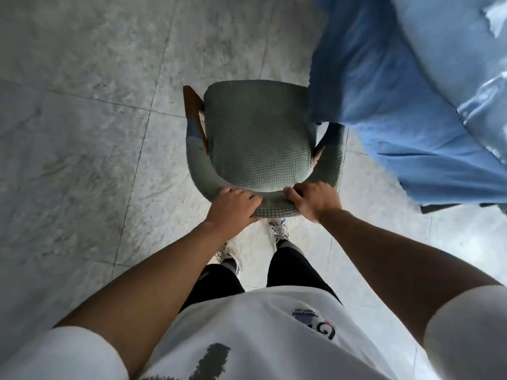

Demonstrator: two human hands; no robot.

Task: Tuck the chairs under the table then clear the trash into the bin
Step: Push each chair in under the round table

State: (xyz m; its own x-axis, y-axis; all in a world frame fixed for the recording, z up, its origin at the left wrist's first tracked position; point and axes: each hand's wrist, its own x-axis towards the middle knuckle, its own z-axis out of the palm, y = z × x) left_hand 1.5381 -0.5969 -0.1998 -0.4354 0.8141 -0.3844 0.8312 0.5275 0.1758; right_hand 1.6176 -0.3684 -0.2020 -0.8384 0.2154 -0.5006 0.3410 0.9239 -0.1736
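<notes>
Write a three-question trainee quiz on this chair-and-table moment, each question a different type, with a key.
1. True or false: both hands grip the chair's backrest.
2. Multiple choice: the blue tablecloth hangs over which part of the green chair? A) its front right corner B) its backrest C) nothing
3. Fill in: the chair stands on a grey ____ floor.

Key: 1 true: the left hand and right hand both hold it. 2 A. 3 tiled.

Chair point(256, 138) in matt waffle-knit cloth, glossy wood frame; tablecloth point(397, 100) smooth blue fabric; floor point(82, 105) polished stone
</notes>
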